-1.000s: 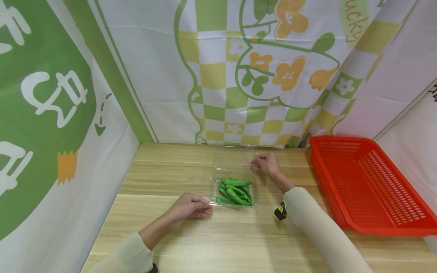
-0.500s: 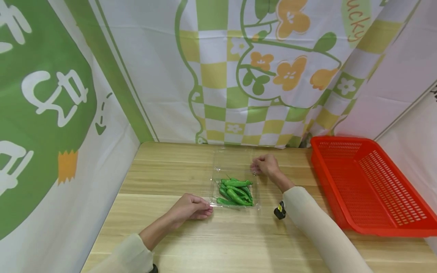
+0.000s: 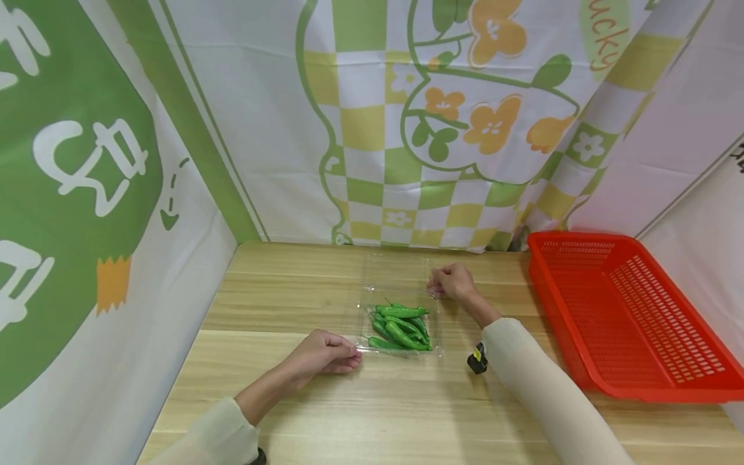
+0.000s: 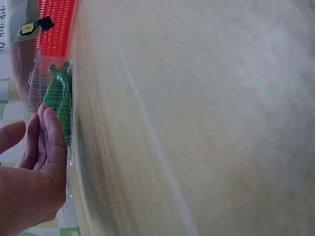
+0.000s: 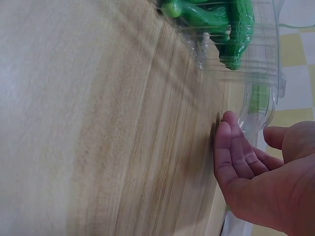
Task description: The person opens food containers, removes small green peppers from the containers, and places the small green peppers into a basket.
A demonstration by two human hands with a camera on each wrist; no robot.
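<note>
A clear plastic clamshell box (image 3: 437, 326) lies on the wooden table, its hinged lid (image 3: 395, 271) folded back flat behind it. Several green chili peppers (image 3: 401, 328) fill its near half. My left hand (image 3: 327, 352) is at the box's front left corner. In the left wrist view its fingers (image 4: 54, 135) are fairly straight beside the box wall, thumb apart. At the lid's right edge is my right hand (image 3: 456, 282). The right wrist view shows its fingers (image 5: 236, 152) gently bent and the thumb separate, with the lid's edge close by. Exact contact is unclear for both hands.
A red perforated plastic basket (image 3: 628, 323) stands on the table at the right. Behind the table hangs a green, white and yellow checked cloth (image 3: 407, 161). A white and green wall covering (image 3: 197, 258) borders the left side.
The lid's far edge has sunk slightly and drawn away from my right fingers, so it lies flatter. Both hands have hardly moved, and the peppers stay in place.
</note>
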